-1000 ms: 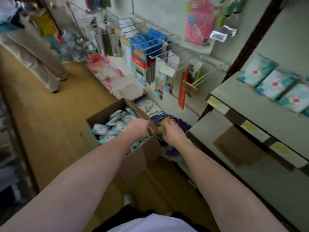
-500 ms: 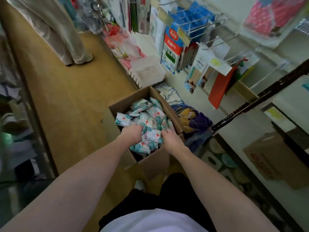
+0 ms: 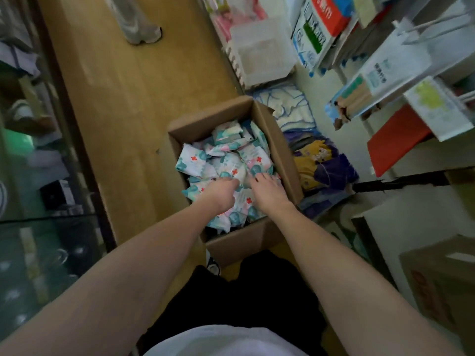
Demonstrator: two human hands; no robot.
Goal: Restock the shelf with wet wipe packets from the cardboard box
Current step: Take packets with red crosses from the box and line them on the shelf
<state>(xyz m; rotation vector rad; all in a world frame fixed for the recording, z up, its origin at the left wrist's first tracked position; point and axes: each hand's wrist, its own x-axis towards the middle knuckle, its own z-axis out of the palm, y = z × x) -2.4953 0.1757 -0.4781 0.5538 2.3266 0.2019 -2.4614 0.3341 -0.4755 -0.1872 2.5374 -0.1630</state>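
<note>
Wet wipe packets (image 3: 226, 160): a loose heap, white and teal wrappers with small red crosses, filling the cardboard box (image 3: 280, 150) nearly to its rim. Box stands open on the wooden floor (image 3: 123, 98), flaps up, directly in front of the person's dark-clothed legs.

Both hands inside the box, at its near half, on top of the heap. Left hand (image 3: 221, 192): back of hand up, fingers bent downward into the packets; fingertips hidden among the wrappers, so cannot tell whether they clamp on a packet or only press. Right hand (image 3: 268, 187): just beside the left, nearer the box's right wall, fingers spread slightly apart and laid over the packets; grip also not clear. The two hands are near each other but not touching.

Right of the box, against its wall: folded purple and yellow cloth goods (image 3: 321, 163). Beyond those, a white and blue cloth bundle (image 3: 290, 109). Past the box's far right corner, a translucent plastic bin (image 3: 262, 52). Above right of the box, hanging packaged goods on wire hooks, among them a red flat pack (image 3: 395, 140).

Left of the box, across the floor, a glass display case (image 3: 46, 240). Beyond the box's far side, another person's trouser leg and shoe (image 3: 141, 27) on the floor. Near right of the box, a second brown carton (image 3: 437, 283) under a pale shelf.
</note>
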